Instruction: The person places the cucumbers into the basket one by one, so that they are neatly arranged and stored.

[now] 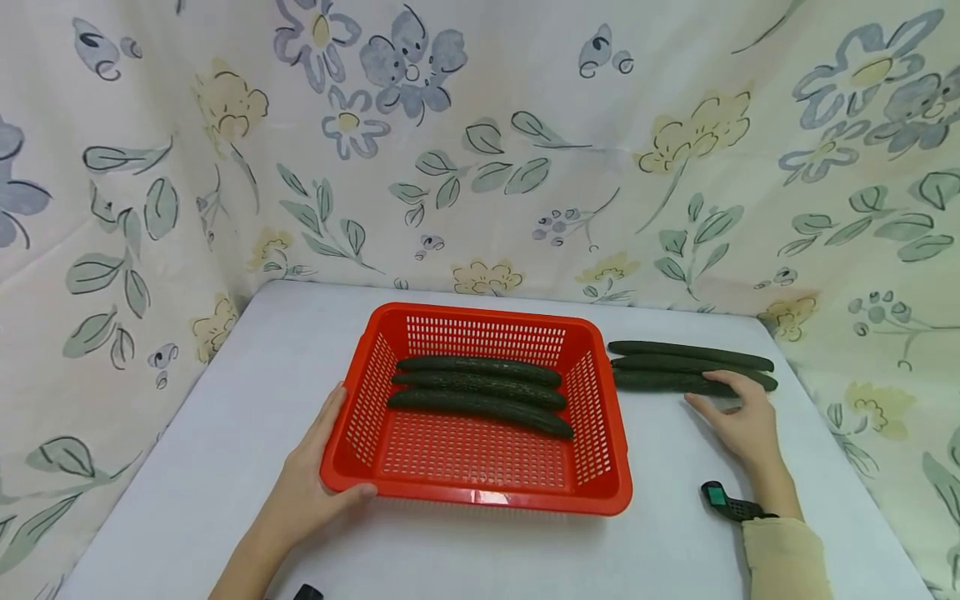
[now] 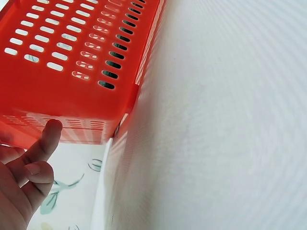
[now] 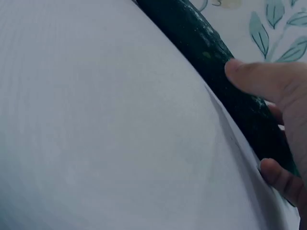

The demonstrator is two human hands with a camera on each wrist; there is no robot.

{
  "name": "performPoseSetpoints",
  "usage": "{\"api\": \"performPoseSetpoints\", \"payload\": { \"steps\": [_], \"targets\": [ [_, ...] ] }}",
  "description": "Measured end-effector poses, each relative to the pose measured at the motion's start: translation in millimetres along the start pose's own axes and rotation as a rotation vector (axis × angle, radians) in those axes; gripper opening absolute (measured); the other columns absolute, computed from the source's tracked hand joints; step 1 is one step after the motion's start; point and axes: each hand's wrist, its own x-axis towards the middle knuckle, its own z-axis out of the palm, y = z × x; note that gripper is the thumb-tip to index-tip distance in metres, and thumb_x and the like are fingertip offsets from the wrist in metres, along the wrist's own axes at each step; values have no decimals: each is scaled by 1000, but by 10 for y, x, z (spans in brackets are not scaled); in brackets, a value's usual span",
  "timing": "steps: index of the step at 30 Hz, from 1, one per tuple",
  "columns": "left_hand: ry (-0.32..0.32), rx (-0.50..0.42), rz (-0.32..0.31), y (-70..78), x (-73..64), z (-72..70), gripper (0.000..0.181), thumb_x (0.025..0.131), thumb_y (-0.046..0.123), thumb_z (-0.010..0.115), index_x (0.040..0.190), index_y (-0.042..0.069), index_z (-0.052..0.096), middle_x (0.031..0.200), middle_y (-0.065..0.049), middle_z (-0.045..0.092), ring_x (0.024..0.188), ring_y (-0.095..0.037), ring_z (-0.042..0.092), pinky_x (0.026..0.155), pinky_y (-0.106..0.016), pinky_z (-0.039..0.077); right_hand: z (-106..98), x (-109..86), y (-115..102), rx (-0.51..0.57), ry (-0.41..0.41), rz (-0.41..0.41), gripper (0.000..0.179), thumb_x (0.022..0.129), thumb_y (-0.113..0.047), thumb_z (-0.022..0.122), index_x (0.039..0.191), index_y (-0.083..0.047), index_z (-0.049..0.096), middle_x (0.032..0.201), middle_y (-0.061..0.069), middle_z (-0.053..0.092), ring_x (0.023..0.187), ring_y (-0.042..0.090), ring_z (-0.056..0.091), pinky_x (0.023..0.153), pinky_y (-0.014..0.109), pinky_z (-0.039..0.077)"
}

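Note:
A red plastic basket [image 1: 487,497] with slotted walls stands mid-table, holding three dark green cucumbers [image 1: 480,382] side by side. My left hand [image 1: 303,479] rests against its front left corner, thumb along the front and fingers along the left side. In the left wrist view, fingertips touch the slotted outer wall [image 2: 62,96]. To the right of the basket lie three more cucumbers in a row. My right hand [image 1: 746,425] pinches the nearest one, a cucumber [image 1: 648,381], near its right part. In the right wrist view, thumb and fingers straddle that cucumber [image 3: 206,52].
A white cloth covers the table [image 1: 480,558]. Behind and at both sides hangs a floral curtain [image 1: 480,242]. Two cucumbers [image 1: 686,352] lie just behind the pinched one, close together. A black band with a green-faced device [image 1: 731,503] is on the right wrist.

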Motion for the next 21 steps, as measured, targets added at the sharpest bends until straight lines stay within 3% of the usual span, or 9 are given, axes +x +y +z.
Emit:
{"api": "performPoseSetpoints", "payload": {
  "steps": [2,4,6,10,12,15,18,19,21],
  "targets": [
    [-1,7,-5,3,-1,-1,129,70,27,97,172,26,18,175,-1,28,149,-3,38,97,-21,51,30,15,-5,-4,5,-64,50,84,-19,91,126,1,71,136,28,63,127,48,52,109,55,44],
    [-2,12,-10,7,-1,-1,129,70,27,97,172,26,18,175,-1,28,150,-7,40,97,-24,53,47,22,-14,-5,3,-91,49,82,-17,92,122,2,72,134,30,62,129,54,47,108,72,35],
    [-2,15,-15,12,-2,-1,129,70,28,96,172,27,17,175,-2,28,149,-11,41,96,-26,55,55,21,-16,-18,-1,-86,47,82,-19,92,120,1,74,133,31,59,127,54,45,101,69,37],
    [-4,20,-19,23,-5,-2,128,71,28,96,172,26,17,175,-3,28,150,-17,42,95,-28,56,52,8,-6,-38,-11,-53,42,84,-20,91,118,-1,75,134,28,58,124,50,47,83,41,42],
    [-5,21,-20,28,-5,-2,128,71,28,96,172,26,17,175,-3,28,150,-19,43,95,-28,56,49,2,6,-38,-18,-46,42,86,-21,90,120,-2,75,136,27,59,124,48,49,78,35,39],
    [-7,20,-20,35,-3,-2,128,71,28,96,172,25,17,175,-3,28,149,-22,43,95,-28,56,46,-6,28,-13,-18,-36,41,86,-18,90,121,-3,74,136,26,62,127,49,50,92,46,46],
    [-8,18,-17,37,-2,-1,128,71,28,96,172,25,17,175,-3,28,149,-22,44,95,-27,55,48,-12,55,9,-4,-9,39,85,-20,91,118,-6,76,132,22,66,130,45,53,106,65,42],
    [-8,18,-16,35,-3,-1,128,71,28,96,172,25,17,175,-3,28,149,-21,43,95,-26,55,50,-13,63,10,-7,4,38,85,-23,92,117,-8,78,130,19,68,131,36,55,110,66,41],
    [-4,19,-13,28,-4,-4,129,71,28,96,172,25,17,175,-3,28,150,-16,42,97,-25,53,56,-11,75,7,-16,12,36,85,-29,92,115,-12,80,125,14,72,126,11,59,113,47,46]
  ]
}}
